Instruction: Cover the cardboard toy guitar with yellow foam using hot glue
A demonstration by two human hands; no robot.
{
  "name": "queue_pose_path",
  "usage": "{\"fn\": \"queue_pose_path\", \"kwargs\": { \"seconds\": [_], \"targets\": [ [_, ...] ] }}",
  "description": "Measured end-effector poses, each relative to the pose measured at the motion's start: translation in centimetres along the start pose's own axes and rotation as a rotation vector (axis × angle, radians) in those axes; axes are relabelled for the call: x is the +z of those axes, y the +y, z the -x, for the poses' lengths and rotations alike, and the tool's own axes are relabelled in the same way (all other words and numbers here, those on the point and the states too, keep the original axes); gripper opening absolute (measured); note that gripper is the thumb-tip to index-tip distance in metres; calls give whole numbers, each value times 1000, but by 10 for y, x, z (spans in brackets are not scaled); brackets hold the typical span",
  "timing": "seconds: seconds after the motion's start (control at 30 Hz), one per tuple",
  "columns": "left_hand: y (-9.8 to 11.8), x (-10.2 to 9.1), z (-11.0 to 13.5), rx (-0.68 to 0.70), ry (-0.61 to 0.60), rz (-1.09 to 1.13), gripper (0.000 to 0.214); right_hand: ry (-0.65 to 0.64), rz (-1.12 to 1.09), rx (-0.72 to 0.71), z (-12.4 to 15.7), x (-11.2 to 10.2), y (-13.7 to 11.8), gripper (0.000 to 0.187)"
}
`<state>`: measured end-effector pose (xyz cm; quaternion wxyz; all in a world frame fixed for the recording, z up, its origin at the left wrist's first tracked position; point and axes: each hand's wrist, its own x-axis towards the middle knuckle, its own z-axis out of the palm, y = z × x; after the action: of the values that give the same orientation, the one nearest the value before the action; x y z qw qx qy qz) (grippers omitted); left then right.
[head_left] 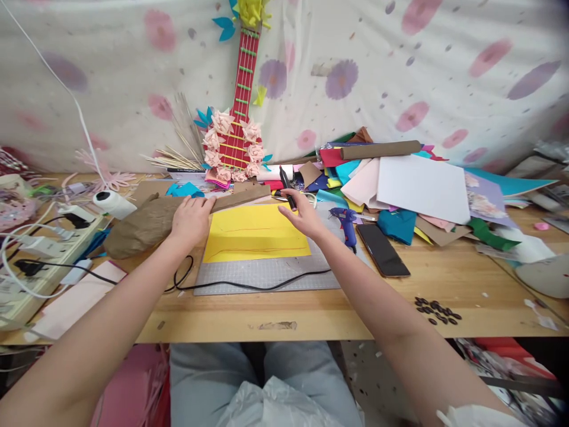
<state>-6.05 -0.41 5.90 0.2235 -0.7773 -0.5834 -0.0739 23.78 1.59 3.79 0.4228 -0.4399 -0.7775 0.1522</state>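
Observation:
My left hand (pixel 192 219) lies palm down on crumpled brown paper (pixel 140 228), at the left edge of a yellow sheet (pixel 258 240). Its fingers are stretched out, and a flat brown strip (pixel 242 198) extends from beneath them along the sheet's far edge. My right hand (pixel 306 214) is above the sheet's far right corner, with a black marker (pixel 287 187) held between its fingers and the thumb spread away. Thin red lines cross the yellow sheet, which lies on a grey cutting mat (pixel 267 276). A black cable (pixel 249 287) runs over the mat's near part.
A blue glue gun (pixel 345 225) and a phone (pixel 383 249) lie right of the mat. Dark beads (pixel 438 310) are near the front edge. Coloured paper and a white sheet (pixel 422 187) pile behind. A flower-trimmed red guitar model (pixel 235 142) leans at the back. A power strip (pixel 48 267) stands left.

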Motion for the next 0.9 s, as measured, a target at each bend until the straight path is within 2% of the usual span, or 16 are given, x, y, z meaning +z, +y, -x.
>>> {"fn": "queue_pose_path", "kwargs": {
  "seconds": [0.13,0.23,0.33,0.43,0.63,0.8,0.9],
  "targets": [
    [-1,-16,-15,-45,-15,23,49,-40,193,105,20,2,27,35],
    [2,-18,-26,-70,-5,9,49,-65,332,248,32,13,43,38],
    [6,-8,-30,-79,-35,-20,48,-91,424,343,39,24,49,44],
    [8,6,-28,-75,-90,-62,47,-114,463,378,42,30,47,45],
    [-2,21,-25,-145,-123,-94,45,-76,526,437,46,25,46,46],
    [-2,34,-26,-103,-115,-94,45,-56,525,445,52,20,49,44],
    [2,41,-24,-97,-150,-113,46,-37,531,471,53,20,50,50]
  ]
}}
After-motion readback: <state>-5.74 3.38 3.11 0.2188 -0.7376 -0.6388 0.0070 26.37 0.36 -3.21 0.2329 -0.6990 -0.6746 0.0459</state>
